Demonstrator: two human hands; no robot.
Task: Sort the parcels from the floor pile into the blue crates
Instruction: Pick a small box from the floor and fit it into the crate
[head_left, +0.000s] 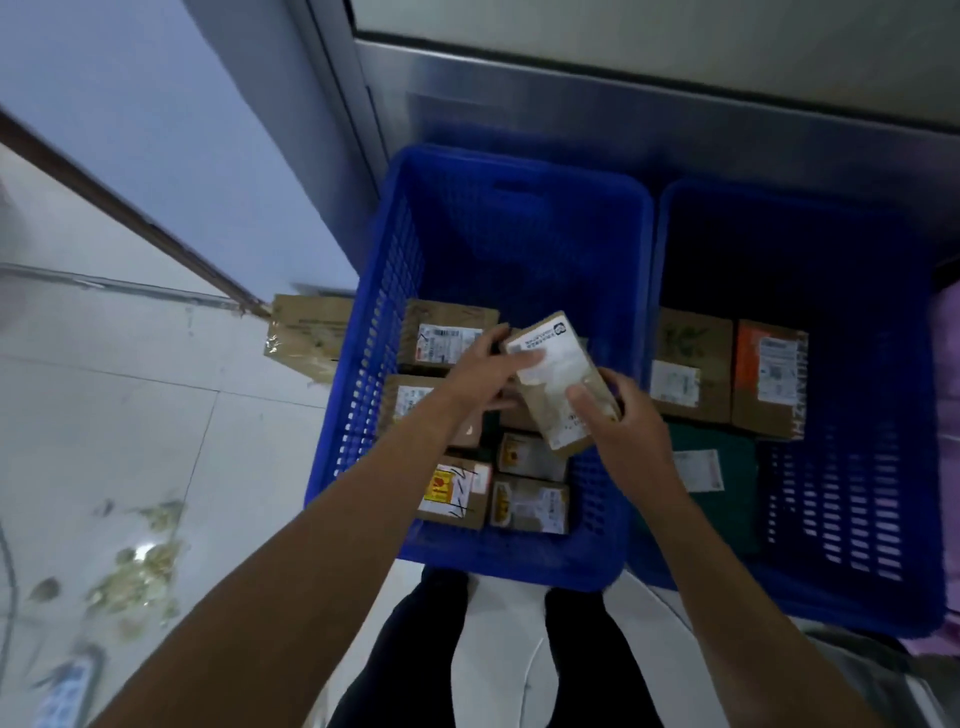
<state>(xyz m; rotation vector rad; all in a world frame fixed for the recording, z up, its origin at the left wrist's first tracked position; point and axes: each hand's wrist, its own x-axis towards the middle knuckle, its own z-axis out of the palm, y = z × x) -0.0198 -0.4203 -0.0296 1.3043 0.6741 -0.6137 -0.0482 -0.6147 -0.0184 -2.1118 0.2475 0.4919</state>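
Observation:
Two blue crates stand side by side on the floor: the left crate (519, 176) and the right crate (862, 613). Over the left crate both my hands hold a small brown cardboard parcel (558, 379) with a white label. My left hand (480, 371) grips its far left end. My right hand (621, 421) grips its near right side with the thumb on top. Several labelled cardboard boxes (454, 488) lie in the left crate below. In the right crate lie two cardboard boxes (691, 364) and a dark green parcel (727, 499).
One cardboard box (306, 338) lies on the tiled floor just left of the left crate. A metal wall panel (623, 104) rises behind the crates. Scraps of debris (140, 566) litter the floor at the left. My dark legs (415, 649) stand in front of the crates.

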